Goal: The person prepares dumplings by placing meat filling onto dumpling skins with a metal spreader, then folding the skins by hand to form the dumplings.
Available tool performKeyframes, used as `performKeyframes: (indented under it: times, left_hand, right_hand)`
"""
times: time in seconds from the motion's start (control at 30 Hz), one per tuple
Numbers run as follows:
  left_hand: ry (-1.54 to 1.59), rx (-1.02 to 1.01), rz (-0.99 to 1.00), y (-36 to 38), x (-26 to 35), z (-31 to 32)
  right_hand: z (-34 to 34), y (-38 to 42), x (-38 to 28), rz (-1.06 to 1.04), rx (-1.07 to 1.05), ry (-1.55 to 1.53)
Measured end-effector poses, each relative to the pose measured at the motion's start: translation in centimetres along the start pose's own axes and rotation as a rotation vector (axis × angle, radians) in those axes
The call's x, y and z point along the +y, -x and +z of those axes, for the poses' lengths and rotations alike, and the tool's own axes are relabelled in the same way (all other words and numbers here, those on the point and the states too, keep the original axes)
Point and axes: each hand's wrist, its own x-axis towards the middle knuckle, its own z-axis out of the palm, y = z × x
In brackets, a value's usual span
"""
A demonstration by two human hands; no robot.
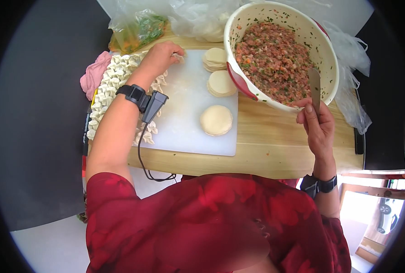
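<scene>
My left hand [160, 58] is at the far left part of the white cutting board [189, 143], its fingers pinched on a small folded dumpling [180, 58]. Rows of finished dumplings [109, 86] lie to the left of it, partly hidden by my forearm. In my right hand [318, 127] a flat metal spatula [315, 84] stands upright, its blade at the near rim of the white bowl [333, 59]. Minced meat filling [275, 59] with green and orange bits fills much of the bowl. Three stacks of round dough wrappers [216, 120] sit along the board's right side.
Behind the board are a plastic bag with chopped greens [148, 29] and other clear bags [198, 20]. A pink cloth [95, 75] lies at the left edge. More plastic bags [350, 91] hang right of the bowl on the wooden table [266, 141].
</scene>
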Motion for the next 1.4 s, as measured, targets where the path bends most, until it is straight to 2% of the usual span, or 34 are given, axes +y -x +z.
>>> performKeyframes:
  times: [0.17, 0.27, 0.33, 0.4, 0.47, 0.5, 0.6, 0.67, 0.77, 0.87, 0.9, 0.93, 1.0, 1.03, 1.1, 1.23, 1.3, 1.33, 1.4]
  left_hand:
    - [-0.009, 0.04, 0.001, 0.8, -0.4, 0.1]
    - [0.019, 0.137, 0.082, 2.0, -0.5, -2.3]
    - [0.058, 0.098, -0.129, 3.4, -0.7, -4.4]
    - [0.113, 0.053, -0.142, 5.2, -0.5, -5.7]
    - [0.124, -0.115, -0.262, 7.3, 1.0, -6.8]
    - [0.185, -0.126, -0.269, 8.5, 0.9, -6.8]
    - [0.236, -0.142, -0.322, 11.7, 1.9, -6.6]
    - [0.245, -0.091, -0.292, 13.4, 3.7, -6.6]
    - [0.252, 0.017, -0.35, 14.4, 5.0, -5.2]
    - [0.332, -0.065, -0.299, 14.1, 9.2, -2.7]
    - [0.307, -0.054, -0.132, 13.7, 10.3, -1.5]
    - [0.315, -0.059, -0.117, 13.3, 11.5, -0.5]
    - [0.303, -0.049, 0.101, 12.6, 13.3, 1.4]
    - [0.311, -0.054, 0.113, 12.3, 13.8, 2.3]
    - [0.16, 0.004, 0.294, 11.8, 14.3, 3.6]
    - [0.159, -0.056, 0.199, 12.0, 14.5, 3.6]
    - [0.276, -0.026, 0.072, 12.3, 14.1, 3.8]
    - [0.276, -0.031, 0.075, 12.4, 14.0, 3.9]
    - [0.313, -0.056, 0.069, 12.6, 13.8, 4.0]
  right_hand:
    - [-0.1, 0.0, 0.4, -0.008, -0.003, -0.014]
    - [-0.4, 0.1, 0.2, -0.012, -0.004, -0.012]
    - [-0.6, 0.3, 0.2, -0.006, -0.011, -0.009]
    - [-0.6, 0.4, 0.2, -0.004, 0.008, 0.003]
    - [-0.7, 0.5, 0.4, -0.006, 0.004, -0.004]
    - [-0.7, 0.5, 0.5, -0.009, 0.009, -0.007]
    - [-1.0, 0.5, 0.8, -0.015, 0.014, -0.023]
    - [-1.0, 0.5, 0.6, -0.005, 0.019, -0.017]
    - [-1.2, 0.7, 0.4, 0.017, 0.043, -0.001]
    - [-1.2, 0.8, -0.1, 0.046, 0.061, 0.001]
    - [-1.3, 0.8, -0.2, 0.029, 0.039, 0.007]
    - [-1.3, 0.8, -0.2, 0.01, 0.016, 0.012]
    - [-1.3, 0.9, -0.6, -0.011, 0.016, 0.053]
    - [-1.3, 1.0, -0.8, -0.008, 0.005, 0.052]
    - [-1.5, 1.2, -1.3, 0.006, -0.019, 0.045]
    - [-2.7, 1.9, -1.9, 0.13, -0.113, 0.023]
    - [-2.5, 1.9, -1.9, 0.248, -0.289, -0.046]
    - [-2.1, 2.0, -1.6, 0.25, -0.285, -0.049]
    - [-0.8, 2.1, -0.7, 0.278, -0.525, -0.055]
